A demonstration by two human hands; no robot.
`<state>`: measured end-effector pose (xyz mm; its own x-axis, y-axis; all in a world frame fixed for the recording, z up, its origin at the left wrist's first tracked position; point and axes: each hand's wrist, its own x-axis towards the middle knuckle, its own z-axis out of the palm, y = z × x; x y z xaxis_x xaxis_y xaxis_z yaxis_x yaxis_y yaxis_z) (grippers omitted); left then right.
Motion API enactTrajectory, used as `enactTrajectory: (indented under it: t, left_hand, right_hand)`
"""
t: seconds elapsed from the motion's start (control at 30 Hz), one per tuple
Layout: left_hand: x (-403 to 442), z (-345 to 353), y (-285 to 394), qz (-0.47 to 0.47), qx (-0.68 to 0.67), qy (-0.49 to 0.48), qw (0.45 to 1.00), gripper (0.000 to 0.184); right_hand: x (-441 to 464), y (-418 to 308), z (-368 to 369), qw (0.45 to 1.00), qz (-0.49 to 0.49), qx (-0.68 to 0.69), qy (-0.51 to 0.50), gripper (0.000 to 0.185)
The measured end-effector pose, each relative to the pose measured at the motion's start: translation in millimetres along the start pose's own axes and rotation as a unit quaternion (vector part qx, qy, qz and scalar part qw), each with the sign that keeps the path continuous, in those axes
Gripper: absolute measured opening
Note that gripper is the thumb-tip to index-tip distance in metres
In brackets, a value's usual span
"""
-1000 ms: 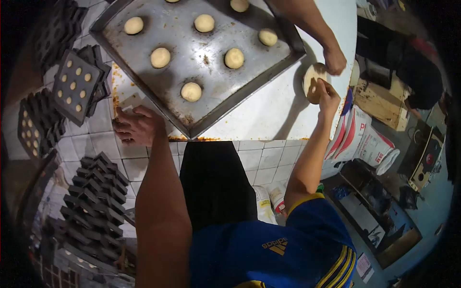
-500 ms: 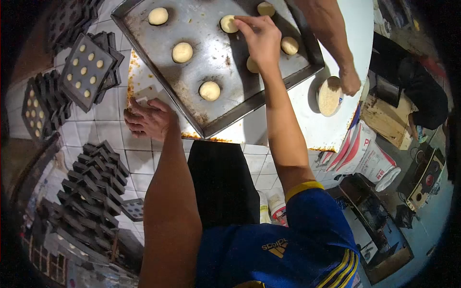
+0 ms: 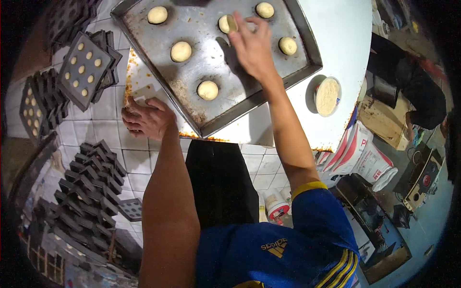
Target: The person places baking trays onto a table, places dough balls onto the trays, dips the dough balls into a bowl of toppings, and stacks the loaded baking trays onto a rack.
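Observation:
My right hand [image 3: 254,48] is over a dark metal baking tray [image 3: 211,126], its fingers apart at a pale dough ball [image 3: 224,24]. Shadow falls across part of that ball, and I cannot tell whether the fingertips touch it. More round dough balls sit spaced out on the tray, among them one near the front corner [image 3: 207,90] and one at the right [image 3: 287,46]. My left hand [image 3: 150,117] lies on the corner of the white table [image 3: 288,122], left of the tray, fingers spread and holding nothing.
A bowl of pale crumbs [image 3: 327,97] stands right of the tray. On the tiled floor at left are stacked trays [image 3: 91,185], some with dough balls [image 3: 81,69]. Printed sacks [image 3: 360,158] lie below the table's right side. Another person [image 3: 422,91] is at far right.
The fingers of my right hand have spread from a pinch on the dough ball. Another person's arm has withdrawn from the bowl and tray. My left hand stays at the table corner.

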<state>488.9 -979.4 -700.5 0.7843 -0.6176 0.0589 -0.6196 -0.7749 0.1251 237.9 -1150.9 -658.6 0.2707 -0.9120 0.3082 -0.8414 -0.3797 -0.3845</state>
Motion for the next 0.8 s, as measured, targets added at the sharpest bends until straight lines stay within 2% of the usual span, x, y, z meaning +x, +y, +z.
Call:
enactTrajectory:
  t: [0.03, 0.13, 0.17, 0.2, 0.23, 0.27, 0.33, 0.47, 0.53, 0.6, 0.67, 0.8]
  left_hand:
    - [-0.3, 1.1, 0.7, 0.001, -0.001, 0.002, 1.000, 0.062]
    - [-0.5, 2.9, -0.9, -0.004, 0.002, 0.012, 1.000, 0.062]
    - [-0.1, 2.1, -1.0, -0.003, 0.001, 0.005, 1.000, 0.062]
    - [-0.2, 1.4, -0.5, -0.001, -0.002, -0.003, 1.000, 0.062]
    - [-0.9, 0.8, -0.6, 0.001, -0.004, -0.002, 1.000, 0.062]
    - [-1.2, 0.6, -0.7, 0.001, -0.002, 0.005, 1.000, 0.062]
    - [-0.3, 2.6, 0.9, -0.001, 0.000, 0.019, 1.000, 0.062]
    - [0.1, -7.9, 6.0, -0.019, 0.004, -0.010, 1.000, 0.062]
    - [0.1, -6.9, 4.8, -0.012, 0.024, 0.009, 1.000, 0.063]
    - [-0.6, -9.7, 6.6, -0.011, 0.015, 0.025, 1.000, 0.063]
    - [-1.6, -11.1, 6.8, -0.013, 0.004, 0.010, 1.000, 0.063]
    - [-2.4, -12.7, 8.2, -0.021, -0.004, 0.013, 1.000, 0.060]
  right_hand:
    - [1.1, 0.4, -20.1, 0.995, 0.053, 0.079, 0.014, 0.050]
    - [-27.9, 19.2, -86.7, 0.965, 0.178, 0.134, 0.139, 0.045]
    - [-44.6, 26.1, -110.6, 0.938, 0.280, 0.128, 0.158, 0.041]
    - [-68.9, 47.4, -132.6, 0.943, 0.297, -0.008, 0.152, 0.038]
    - [-103.7, 76.4, -148.9, 0.939, 0.295, -0.061, 0.164, 0.037]
    - [-136.8, 104.5, -161.7, 0.927, 0.332, -0.066, 0.159, 0.038]
    - [-175.3, 119.5, -193.9, 0.896, 0.398, -0.197, 0.001, 0.041]
    - [-203.0, 119.4, -204.4, 0.923, 0.375, -0.072, 0.050, 0.043]
    - [-206.6, 119.9, -204.1, 0.927, 0.355, -0.104, 0.064, 0.036]
    - [-206.4, 114.7, -204.5, 0.898, 0.392, -0.201, -0.010, 0.030]
    - [-216.3, 130.0, -199.5, 0.906, 0.351, -0.234, -0.035, 0.026]
    - [-209.7, 131.7, -208.0, 0.905, 0.353, -0.234, -0.040, 0.022]
